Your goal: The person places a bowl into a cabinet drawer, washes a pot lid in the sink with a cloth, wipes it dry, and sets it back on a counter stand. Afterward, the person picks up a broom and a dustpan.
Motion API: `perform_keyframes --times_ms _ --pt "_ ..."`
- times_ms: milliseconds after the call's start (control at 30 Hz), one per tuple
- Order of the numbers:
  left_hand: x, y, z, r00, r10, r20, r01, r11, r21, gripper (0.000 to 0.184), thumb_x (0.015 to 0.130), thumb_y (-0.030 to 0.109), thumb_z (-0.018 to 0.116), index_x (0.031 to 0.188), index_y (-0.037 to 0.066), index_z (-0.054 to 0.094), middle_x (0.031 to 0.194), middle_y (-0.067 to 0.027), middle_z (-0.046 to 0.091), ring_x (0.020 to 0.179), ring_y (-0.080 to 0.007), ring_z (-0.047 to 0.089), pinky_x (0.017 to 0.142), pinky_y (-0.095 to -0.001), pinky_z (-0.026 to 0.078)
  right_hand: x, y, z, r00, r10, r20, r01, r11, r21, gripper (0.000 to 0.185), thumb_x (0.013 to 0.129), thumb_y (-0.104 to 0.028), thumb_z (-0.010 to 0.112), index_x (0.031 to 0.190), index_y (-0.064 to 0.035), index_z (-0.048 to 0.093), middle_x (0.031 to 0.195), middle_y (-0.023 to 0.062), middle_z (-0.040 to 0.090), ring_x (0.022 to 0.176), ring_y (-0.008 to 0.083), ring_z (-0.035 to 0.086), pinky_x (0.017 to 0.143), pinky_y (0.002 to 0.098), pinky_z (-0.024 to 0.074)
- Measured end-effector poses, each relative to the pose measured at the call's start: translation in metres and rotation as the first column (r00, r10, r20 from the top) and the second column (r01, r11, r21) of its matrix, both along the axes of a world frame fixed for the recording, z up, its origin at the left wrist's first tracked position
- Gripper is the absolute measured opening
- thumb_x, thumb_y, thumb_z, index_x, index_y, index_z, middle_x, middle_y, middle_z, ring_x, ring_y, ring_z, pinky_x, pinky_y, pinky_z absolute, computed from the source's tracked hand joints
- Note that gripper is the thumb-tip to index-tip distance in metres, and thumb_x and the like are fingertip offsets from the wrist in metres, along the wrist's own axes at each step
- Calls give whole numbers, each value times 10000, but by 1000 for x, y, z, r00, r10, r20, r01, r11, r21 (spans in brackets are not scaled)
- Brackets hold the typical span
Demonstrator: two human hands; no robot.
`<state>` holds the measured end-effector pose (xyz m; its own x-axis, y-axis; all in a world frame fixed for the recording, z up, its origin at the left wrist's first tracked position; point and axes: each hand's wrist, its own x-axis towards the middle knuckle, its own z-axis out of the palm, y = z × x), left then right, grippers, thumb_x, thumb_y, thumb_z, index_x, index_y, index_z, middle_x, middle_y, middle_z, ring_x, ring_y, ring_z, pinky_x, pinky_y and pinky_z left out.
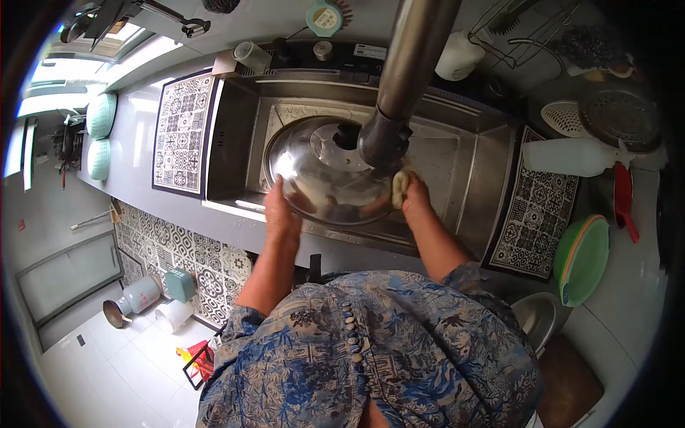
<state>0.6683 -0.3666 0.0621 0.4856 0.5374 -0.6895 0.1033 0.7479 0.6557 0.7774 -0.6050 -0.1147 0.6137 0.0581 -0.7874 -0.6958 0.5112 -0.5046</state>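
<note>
A shiny domed pot lid (321, 189) with a dark knob is held over the steel sink (478, 160). At its near left rim, my left hand (281, 214) is closed on the edge, with some fingers hidden by the lid. My right hand (415, 194) grips a pale yellow, crumpled cloth (399, 191) against the lid's right side; whether it is cloth or sponge is hard to tell. The thick metal faucet (385, 128) comes down in front of the lid and covers part of it.
Patterned mats (182, 132) lie on both sides of the sink. On the right are a white bottle (571, 157), a red-handled tool (623, 203) and stacked green basins (585, 260). A clear cup (251, 55) stands behind the sink, and pale green baskets (100, 118) are far left.
</note>
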Motion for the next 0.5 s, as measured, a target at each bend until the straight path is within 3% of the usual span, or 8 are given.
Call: perform_keyframes --times_ms 33,67,100,200,233,267,333,500 --pt "-1 -22 16 988 -135 -81 140 988 69 357 862 345 471 965 4 497 953 -125 538 803 -235 575 731 -344 483 -13 1 -6 992 75 106 -106 936 337 228 839 -192 476 973 -11 507 742 112 549 642 238 557 555 331 468" --pt "-1 -45 -4 999 29 -20 -26 992 124 432 868 401 439 993 -8 500 963 -115 536 825 -227 567 731 -345 474 -23 9 5 980 119 157 -179 873 455 220 836 -208 470 938 -18 509 656 106 526 561 243 532 511 336 456" --pt "-1 -64 -3 999 22 -35 -19 997 75 470 863 421 447 1024 -19 488 979 -117 532 841 -228 561 735 -350 473 -33 17 19 963 164 213 -257 791 555 217 833 -225 465 902 -24 511 569 99 504 481 248 507 468 341 444" --pt "9 -66 19 999 40 -16 -39 999 30 485 861 404 480 1096 -19 459 1011 -107 527 887 -217 537 786 -354 457 -66 64 105 988 153 2 -137 881 452 231 815 -289 492 939 -96 515 630 75 527 537 229 518 512 351 450" --pt "15 -59 24 997 72 27 -73 997 33 470 864 369 505 1136 -9 442 1026 -96 526 918 -205 519 833 -353 443 -76 69 119 958 31 -286 42 969 245 246 804 -305 519 992 -148 510 849 50 555 779 213 544 679 379 450" --pt "17 -53 23 997 74 31 -75 997 33 470 864 369 505 1136 -9 442 1026 -96 526 918 -205 519 833 -353 443 -78 69 122 959 33 -282 39 969 246 246 804 -305 519 992 -148 510 849 50 555 779 213 544 679 379 450" --pt "17 -41 19 997 65 46 -69 994 86 575 828 458 519 1112 -37 450 1044 -115 525 913 -234 534 776 -368 468 -80 71 127 959 68 -276 27 945 325 277 793 -304 550 1031 -170 505 1013 17 517 959 203 486 789 403 403" --pt "7 -29 1 996 87 5 -87 995 51 519 836 399 536 1106 -37 453 1046 -137 528 871 -242 551 764 -374 490 -66 46 84 952 106 -287 -42 974 221 359 804 -282 568 1116 -127 482 1080 66 513 990 203 490 793 383 423"
